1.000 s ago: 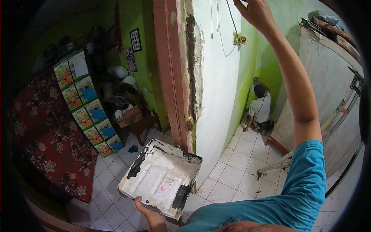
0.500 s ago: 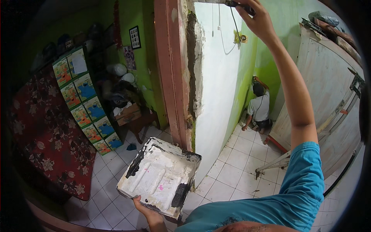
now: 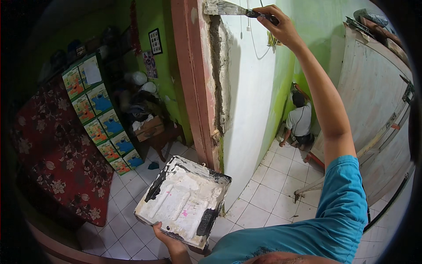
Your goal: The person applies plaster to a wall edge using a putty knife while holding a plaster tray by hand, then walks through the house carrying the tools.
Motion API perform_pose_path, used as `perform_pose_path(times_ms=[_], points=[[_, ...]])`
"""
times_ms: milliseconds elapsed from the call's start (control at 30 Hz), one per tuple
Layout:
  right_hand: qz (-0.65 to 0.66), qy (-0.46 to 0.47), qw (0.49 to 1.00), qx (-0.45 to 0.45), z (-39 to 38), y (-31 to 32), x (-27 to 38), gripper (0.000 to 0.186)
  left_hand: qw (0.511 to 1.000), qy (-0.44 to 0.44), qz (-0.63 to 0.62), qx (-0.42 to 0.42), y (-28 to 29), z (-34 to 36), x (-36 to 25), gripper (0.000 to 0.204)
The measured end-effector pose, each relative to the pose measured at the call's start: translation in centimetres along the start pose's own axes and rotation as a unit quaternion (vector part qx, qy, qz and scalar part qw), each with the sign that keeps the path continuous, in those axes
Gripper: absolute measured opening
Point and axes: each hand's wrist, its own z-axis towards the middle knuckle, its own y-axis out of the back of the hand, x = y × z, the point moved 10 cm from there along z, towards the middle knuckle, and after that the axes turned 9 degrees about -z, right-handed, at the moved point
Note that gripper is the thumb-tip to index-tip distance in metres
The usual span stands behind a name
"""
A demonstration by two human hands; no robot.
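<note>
1. I've got the R hand up high, top ctr of my feed, arm stretched out; fingers closed round the dark handle of a putty knife, pinching it.
2. Putty knife: broad flat blade smeared w/ whitish stuff, pointing L, at the upper end of the broken strip b/w the pinkish door frame & the white wall. Can't tell from here if the blade's actually touching plaster.
3. L hand is low, btm ctr, holding the near edge of a tray: thumb on the rim, other fingers hidden underneath, so I can't tell how they sit.
4. Tray: squarish, shallow, off-white inside w/ black patches, some pink specks & raised ribs. I see it out over the tiled floor.
5. Broken strip's rough & greyish, dark crack running down it.
6. Teal sleeve on the R arm.
7. Further off, R of the white wall, I see another person, white top, low to the floor, back to me, one hand up by the green wall.
8. Far R: pale wardrobe, misc. stuff piled on top.
9. L side: drawer unit w/ colourful pic fronts, red floral fabric beside it.
</note>
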Motion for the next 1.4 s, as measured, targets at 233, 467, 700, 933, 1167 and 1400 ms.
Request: perform_pose_path(times_ms=[233,467,700,933,1167,1400], points=[[0.014,-0.019,1.0,0.006,-0.1,-1.9,-3.4,0.026,0.998,-0.012,-0.026,0.06,-1.7,-0.2,1.0,0.082],[0.038,-0.005,0.999,0.026,1.2,-0.8,-5.9,0.022,0.999,0.0,-0.019,0.044,-2.4,0.0,2.5,0.084],[0.044,-0.04,0.998,0.026,0.8,0.2,-8.4,0.023,0.998,-0.02,-0.013,0.054,-3.0,0.2,3.3,0.084],[0.028,-0.064,0.998,-0.007,-0.2,3.0,-8.9,0.019,0.998,-0.009,-0.015,0.06,-3.2,0.5,3.2,0.083],[-0.147,0.081,0.973,-0.156,-2.6,5.9,3.6,0.025,0.997,0.003,-0.03,0.065,-2.2,1.5,2.6,0.081],[-0.276,0.069,0.943,-0.174,-5.2,3.3,9.6,0.019,0.998,0.02,-0.018,0.05,-2.1,2.5,1.2,0.079]])
